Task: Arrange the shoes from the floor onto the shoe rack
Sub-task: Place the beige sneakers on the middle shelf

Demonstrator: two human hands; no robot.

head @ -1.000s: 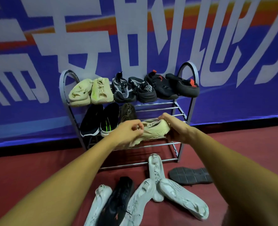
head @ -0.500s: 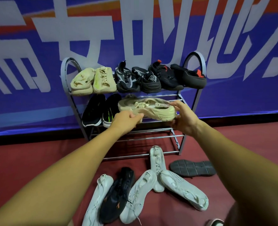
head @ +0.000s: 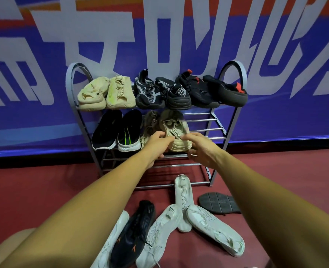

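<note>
Setting the beige shoe [head: 176,132] on the middle shelf of the rack [head: 236,113], the left hand [head: 156,145] clamps its fingers on the toe. The right hand [head: 203,150] touches it, grip unclear. Better to push it straight beside its partner [head: 150,125].

The beige shoe [head: 176,130] bears the letters "OREN" (banner [head: 43,45] characters cropped, unreadable).

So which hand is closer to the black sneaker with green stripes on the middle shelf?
Left. The left hand sits just right of the black sneaker with green stripes, holding the tan sneaker; the right hand is farther right, on that shoe's other side.
</note>
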